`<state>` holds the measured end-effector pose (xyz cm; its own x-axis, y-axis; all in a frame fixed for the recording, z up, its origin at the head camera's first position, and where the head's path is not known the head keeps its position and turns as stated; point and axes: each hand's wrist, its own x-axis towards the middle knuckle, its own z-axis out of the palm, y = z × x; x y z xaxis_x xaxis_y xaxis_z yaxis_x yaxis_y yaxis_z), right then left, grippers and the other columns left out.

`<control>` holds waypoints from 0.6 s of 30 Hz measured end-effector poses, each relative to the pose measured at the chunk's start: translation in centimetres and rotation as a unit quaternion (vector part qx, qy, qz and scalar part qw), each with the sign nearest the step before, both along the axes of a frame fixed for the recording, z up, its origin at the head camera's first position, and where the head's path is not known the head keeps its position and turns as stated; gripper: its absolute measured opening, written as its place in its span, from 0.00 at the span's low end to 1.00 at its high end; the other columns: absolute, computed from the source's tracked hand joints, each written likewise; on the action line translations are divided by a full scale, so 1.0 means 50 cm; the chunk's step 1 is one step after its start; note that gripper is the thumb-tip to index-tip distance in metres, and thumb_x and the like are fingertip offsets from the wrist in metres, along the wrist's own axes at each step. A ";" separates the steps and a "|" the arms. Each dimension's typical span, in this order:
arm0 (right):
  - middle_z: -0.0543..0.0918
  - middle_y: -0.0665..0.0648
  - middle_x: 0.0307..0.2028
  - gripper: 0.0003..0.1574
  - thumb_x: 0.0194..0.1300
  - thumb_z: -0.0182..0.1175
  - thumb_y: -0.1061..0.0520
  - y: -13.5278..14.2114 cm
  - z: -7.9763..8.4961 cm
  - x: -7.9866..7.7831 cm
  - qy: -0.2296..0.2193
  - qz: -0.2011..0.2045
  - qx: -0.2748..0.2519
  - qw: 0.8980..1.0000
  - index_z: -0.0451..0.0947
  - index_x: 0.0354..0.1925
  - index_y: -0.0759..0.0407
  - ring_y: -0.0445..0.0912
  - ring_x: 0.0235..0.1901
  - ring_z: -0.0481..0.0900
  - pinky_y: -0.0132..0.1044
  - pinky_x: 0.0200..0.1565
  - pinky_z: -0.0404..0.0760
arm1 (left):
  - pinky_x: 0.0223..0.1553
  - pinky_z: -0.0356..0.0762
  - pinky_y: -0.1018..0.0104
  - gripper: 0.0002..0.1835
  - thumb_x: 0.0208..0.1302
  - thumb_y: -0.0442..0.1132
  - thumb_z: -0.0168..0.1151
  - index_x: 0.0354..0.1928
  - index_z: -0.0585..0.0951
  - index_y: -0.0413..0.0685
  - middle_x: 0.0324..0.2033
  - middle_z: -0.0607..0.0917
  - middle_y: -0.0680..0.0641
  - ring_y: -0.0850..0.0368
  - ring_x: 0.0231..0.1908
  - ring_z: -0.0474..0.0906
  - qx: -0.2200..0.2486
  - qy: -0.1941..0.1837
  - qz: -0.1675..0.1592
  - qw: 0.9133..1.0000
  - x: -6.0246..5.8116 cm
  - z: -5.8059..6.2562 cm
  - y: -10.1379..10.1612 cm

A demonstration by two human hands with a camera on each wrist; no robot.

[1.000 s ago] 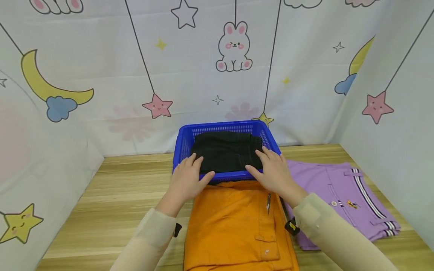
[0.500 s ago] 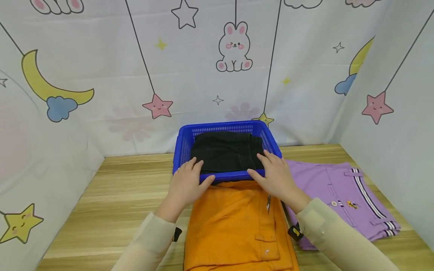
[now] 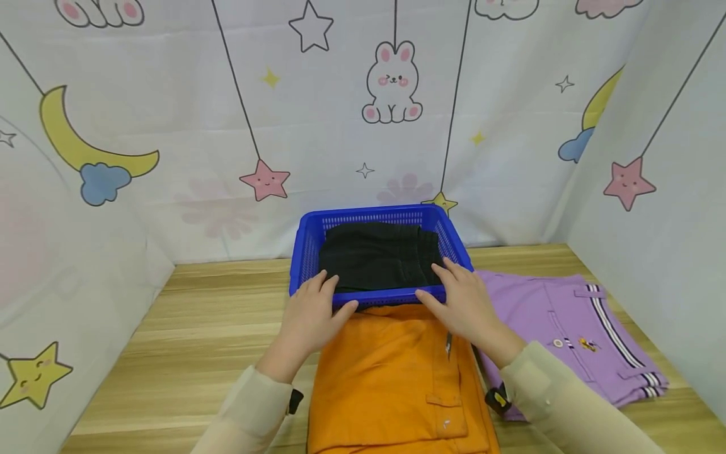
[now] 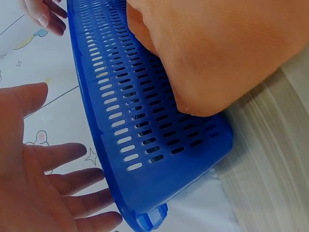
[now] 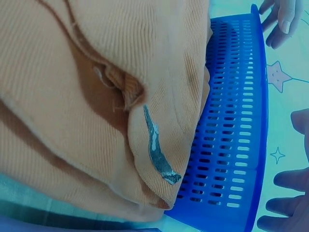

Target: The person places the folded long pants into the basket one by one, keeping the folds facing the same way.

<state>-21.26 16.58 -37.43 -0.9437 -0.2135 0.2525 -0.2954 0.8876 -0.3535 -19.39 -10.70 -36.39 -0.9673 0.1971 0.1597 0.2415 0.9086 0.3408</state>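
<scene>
A folded black garment [image 3: 371, 255] lies inside a blue perforated plastic basket [image 3: 386, 295]. My left hand [image 3: 309, 321] hovers at the basket's front left corner, fingers spread and thumb out; in the left wrist view its fingertips are right at the rim. Over the front right corner is my right hand [image 3: 466, 308], fingers loosely extended and nothing gripped. Right in front of the basket, between my forearms, lies a folded orange pair of trousers [image 3: 391, 378]. In the right wrist view its ribbed cloth and a dark, pale-flecked strip [image 5: 157, 150] show close up.
Folded purple trousers [image 3: 558, 343] with striped trim lie to the right, partly behind my right forearm. All of it rests on a wood-grain table [image 3: 210, 340]. A white cartoon-printed curtain [image 3: 340, 126] stands close behind the basket and along both sides.
Both hands have drawn back slightly toward me from over the black garment, the right one also a little outward. Basket and clothes keep their places.
</scene>
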 end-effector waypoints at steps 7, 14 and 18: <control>0.61 0.67 0.68 0.44 0.64 0.53 0.34 0.000 -0.004 0.007 0.005 0.001 -0.003 1.000 0.63 0.67 0.61 0.64 0.66 0.60 0.65 0.64 0.55 | 0.63 0.59 0.38 0.36 0.65 0.59 0.53 0.65 0.67 0.40 0.67 0.64 0.35 0.36 0.65 0.62 0.006 0.004 0.001 1.000 0.006 -0.006 -0.001; 0.61 0.68 0.68 0.44 0.64 0.53 0.34 0.001 -0.008 0.014 0.001 0.001 -0.005 1.000 0.63 0.67 0.61 0.64 0.66 0.60 0.64 0.64 0.57 | 0.64 0.59 0.38 0.36 0.65 0.59 0.53 0.66 0.67 0.40 0.67 0.65 0.36 0.37 0.65 0.62 0.005 0.003 0.003 1.000 0.014 -0.010 -0.002; 0.61 0.68 0.68 0.43 0.65 0.53 0.35 0.002 -0.010 0.019 0.000 0.001 -0.014 1.000 0.64 0.67 0.62 0.65 0.66 0.60 0.64 0.64 0.57 | 0.64 0.59 0.38 0.36 0.65 0.59 0.53 0.66 0.67 0.40 0.67 0.65 0.36 0.37 0.65 0.62 0.006 0.007 0.002 1.000 0.020 -0.011 -0.003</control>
<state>-20.32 16.69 -37.91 -0.9433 -0.2087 0.2580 -0.2974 0.8767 -0.3781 -18.41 -10.85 -36.94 -0.9658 0.1913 0.1752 0.2425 0.9057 0.3478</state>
